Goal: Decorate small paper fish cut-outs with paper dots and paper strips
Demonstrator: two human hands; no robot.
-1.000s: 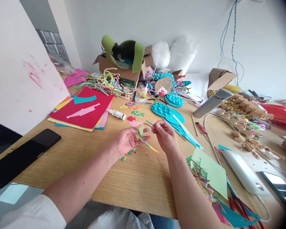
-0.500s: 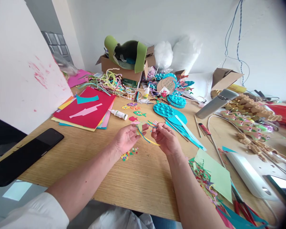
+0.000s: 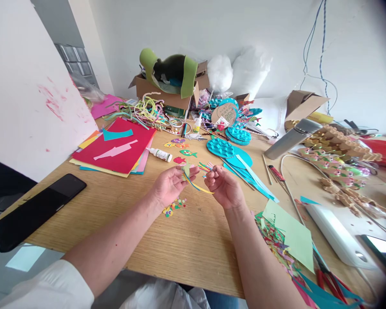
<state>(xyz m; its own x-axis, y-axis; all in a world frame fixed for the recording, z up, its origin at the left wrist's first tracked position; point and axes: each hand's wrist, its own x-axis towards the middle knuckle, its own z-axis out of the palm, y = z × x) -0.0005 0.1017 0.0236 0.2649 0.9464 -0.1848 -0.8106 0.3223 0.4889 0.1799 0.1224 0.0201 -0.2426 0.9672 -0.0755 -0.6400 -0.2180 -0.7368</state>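
A wooden tabletop (image 3: 186, 240) strewn with craft scraps stands against a white wall. Above its middle, my left hand (image 3: 169, 184) pinches a small green paper cutout (image 3: 186, 170) with blue and yellow strips (image 3: 197, 187) trailing from it. My right hand (image 3: 223, 186) is just beside it, fingers (image 3: 212, 174) closed on something too small to tell. Confetti dots (image 3: 173, 207) lie below my left hand, a glue bottle (image 3: 160, 154) nearer the far edge.

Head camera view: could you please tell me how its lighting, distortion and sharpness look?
Head view: even soft daylight with faint shadows; wide-angle bending, dark vignette at the right corners; the wooden table, left hand and right hand sharp; the phone screen glares.
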